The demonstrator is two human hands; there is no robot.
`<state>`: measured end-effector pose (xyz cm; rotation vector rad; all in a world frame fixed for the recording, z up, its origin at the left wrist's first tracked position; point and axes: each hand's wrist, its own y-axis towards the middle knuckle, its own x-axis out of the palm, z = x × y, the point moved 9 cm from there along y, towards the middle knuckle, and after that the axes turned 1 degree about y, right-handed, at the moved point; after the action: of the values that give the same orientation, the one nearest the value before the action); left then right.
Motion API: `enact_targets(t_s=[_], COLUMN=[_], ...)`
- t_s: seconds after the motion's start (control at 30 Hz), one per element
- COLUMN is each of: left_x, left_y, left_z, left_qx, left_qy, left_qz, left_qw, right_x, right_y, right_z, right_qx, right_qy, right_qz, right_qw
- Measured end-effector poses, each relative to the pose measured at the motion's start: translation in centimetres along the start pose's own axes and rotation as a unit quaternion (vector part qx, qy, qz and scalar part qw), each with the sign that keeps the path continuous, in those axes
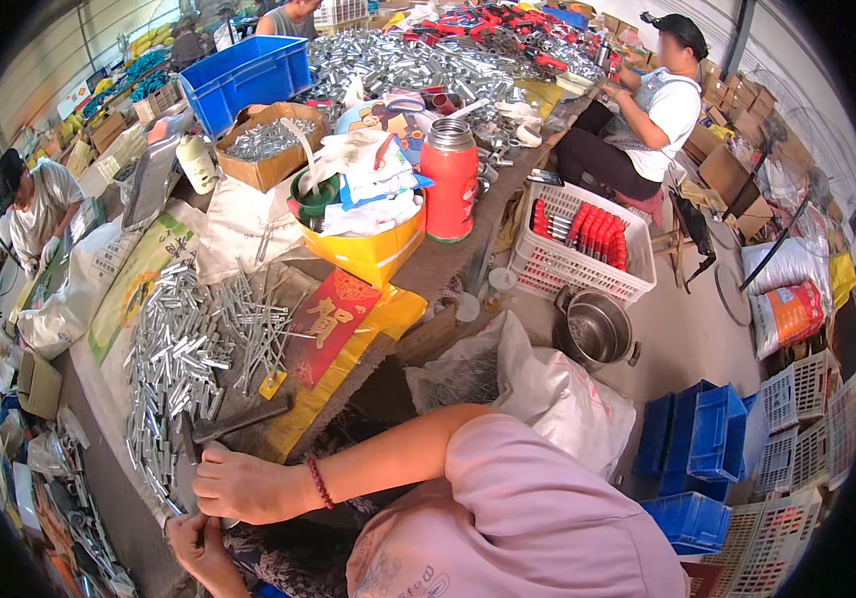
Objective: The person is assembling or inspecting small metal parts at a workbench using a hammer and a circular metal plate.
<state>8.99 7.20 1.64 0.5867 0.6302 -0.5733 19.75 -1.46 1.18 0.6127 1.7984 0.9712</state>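
My right hand (249,485), with a beaded bracelet at its wrist, is closed at the near table edge, fingers curled down. My left hand (201,550) is just below it, fingertips pressed together close to the right hand's fingers. What they grip is mostly hidden; a small shiny metal bit shows between them. A hammer (244,419) with a dark handle lies right beyond my right hand, its head next to my knuckles. A heap of short silver metal tubes (174,349) spreads beyond it, with thin metal rods (254,324) alongside and a red envelope (330,324) to the right.
A yellow bin (373,254) of papers, a red thermos (450,184), a carton of metal parts (269,145) and a blue crate (246,82) stand farther back. White sack (558,399), steel pot (597,329) and white basket (587,274) are at right. Other people sit around.
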Motion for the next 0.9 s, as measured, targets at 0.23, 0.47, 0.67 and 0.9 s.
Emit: enact_targets(t_s=[0.23,0.47,0.67,0.9], left_x=[0.0,0.6,0.1,-0.1], left_y=[-0.2,-0.4,-0.3,-0.2], left_z=[-4.2,-2.8,-0.2,-1.2], left_qx=[0.035,-0.04,-0.001,0.01], left_qy=[-0.025,-0.071,-0.011,-0.021], left_qz=[0.002,0.009,0.007,0.016], left_qw=[0.999,0.997,1.0,1.0], right_x=[-0.3,0.5,-0.6,0.5], right_y=[0.5,-0.6,-0.5,-0.6], right_z=[-0.9,0.0,-0.2,-0.3], right_qx=[-0.015,-0.009,-0.01,-0.013], right_qy=[0.021,-0.006,0.008,-0.008], right_qz=[0.019,-0.002,0.024,0.017], right_qw=[0.999,1.0,1.0,1.0])
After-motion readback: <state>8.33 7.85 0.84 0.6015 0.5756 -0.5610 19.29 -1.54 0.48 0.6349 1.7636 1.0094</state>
